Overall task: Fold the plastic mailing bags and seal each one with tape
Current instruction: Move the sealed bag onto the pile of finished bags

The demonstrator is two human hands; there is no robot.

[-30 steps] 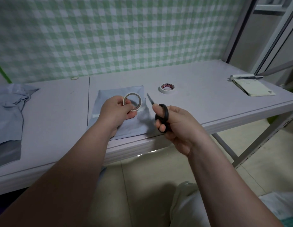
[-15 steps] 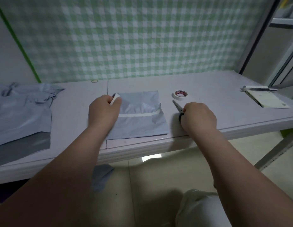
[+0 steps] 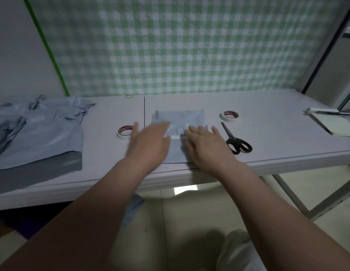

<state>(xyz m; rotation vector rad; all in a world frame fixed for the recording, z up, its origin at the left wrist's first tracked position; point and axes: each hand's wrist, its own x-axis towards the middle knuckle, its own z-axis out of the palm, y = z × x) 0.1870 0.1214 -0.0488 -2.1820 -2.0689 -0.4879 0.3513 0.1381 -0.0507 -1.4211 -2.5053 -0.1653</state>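
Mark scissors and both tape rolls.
scissors [image 3: 229, 133], head view, on the blades near the pivot.
left tape roll [image 3: 121, 135], head view, white outer wall.
right tape roll [image 3: 228, 118], head view, white outer wall.

Scissors [image 3: 237, 139] right of folded bag [image 3: 180, 118]

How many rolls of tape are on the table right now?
2. One roll lies left of the folded bag, beside the left hand; the other roll lies right of the bag, behind the scissors. None looks hidden.
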